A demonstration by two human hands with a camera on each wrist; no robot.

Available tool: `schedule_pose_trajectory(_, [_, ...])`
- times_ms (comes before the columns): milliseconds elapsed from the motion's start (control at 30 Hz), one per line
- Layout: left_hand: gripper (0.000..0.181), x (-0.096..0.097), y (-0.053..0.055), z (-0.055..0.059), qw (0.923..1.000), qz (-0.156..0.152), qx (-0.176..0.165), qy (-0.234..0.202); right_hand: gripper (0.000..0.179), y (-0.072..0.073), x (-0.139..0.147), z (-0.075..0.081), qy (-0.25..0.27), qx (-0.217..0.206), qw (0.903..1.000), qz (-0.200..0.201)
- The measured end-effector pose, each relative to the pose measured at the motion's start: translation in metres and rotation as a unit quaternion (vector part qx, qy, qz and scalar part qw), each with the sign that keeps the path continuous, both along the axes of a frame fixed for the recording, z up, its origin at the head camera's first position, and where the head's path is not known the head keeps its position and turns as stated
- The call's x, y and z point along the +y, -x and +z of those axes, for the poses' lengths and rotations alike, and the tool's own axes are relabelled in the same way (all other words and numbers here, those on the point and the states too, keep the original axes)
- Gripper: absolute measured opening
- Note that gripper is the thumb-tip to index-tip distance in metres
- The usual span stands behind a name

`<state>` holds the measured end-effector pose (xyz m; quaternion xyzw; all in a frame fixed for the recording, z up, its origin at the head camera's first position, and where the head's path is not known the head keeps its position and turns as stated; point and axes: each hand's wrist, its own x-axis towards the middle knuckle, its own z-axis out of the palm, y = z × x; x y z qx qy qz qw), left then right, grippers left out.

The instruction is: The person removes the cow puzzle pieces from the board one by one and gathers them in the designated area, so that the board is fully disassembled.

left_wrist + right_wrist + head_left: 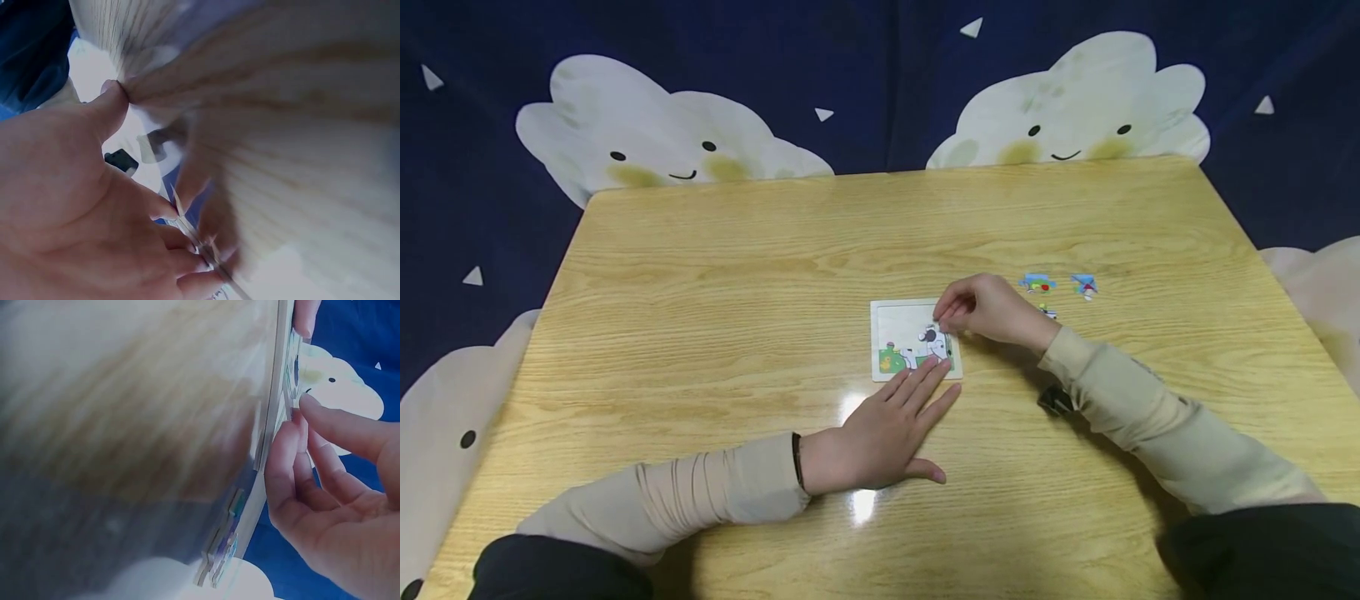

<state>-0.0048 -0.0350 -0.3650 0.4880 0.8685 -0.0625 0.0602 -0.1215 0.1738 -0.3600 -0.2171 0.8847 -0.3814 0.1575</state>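
A small square jigsaw puzzle tray [908,312] with a pale frame lies on the table, partly filled along its bottom and right side. Its picture shows green ground and a white dog with a black ear. My left hand [883,433] lies flat, fingers spread, with its fingertips over the tray's lower edge. At the tray's right side, my right hand [992,308] pinches a puzzle piece [289,403] between thumb and fingers. That piece sits tilted against the tray in the right wrist view; the fingers hide much of it from above.
Loose puzzle pieces lie right of the tray: a blue one with red and green [1037,283], another blue one [1084,286], and one partly hidden behind my right wrist [1048,312]. The wooden table [700,275] ends at a dark blue cloud-patterned cloth [880,83].
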Motion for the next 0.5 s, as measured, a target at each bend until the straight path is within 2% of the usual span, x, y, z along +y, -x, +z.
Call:
schedule_pose_trajectory(300, [0.096, 0.0003, -0.0004, -0.0004, 0.9999, -0.001, 0.011, 0.008, 0.010, -0.0038, 0.0010, 0.0024, 0.018, -0.018, 0.9994, -0.025])
schedule_pose_trajectory(500, [0.097, 0.0003, -0.0006, -0.0015, 0.9997, -0.001, 0.021, 0.013, 0.010, -0.0082, 0.0009, 0.0000, 0.019, -0.016, 0.9997, -0.008])
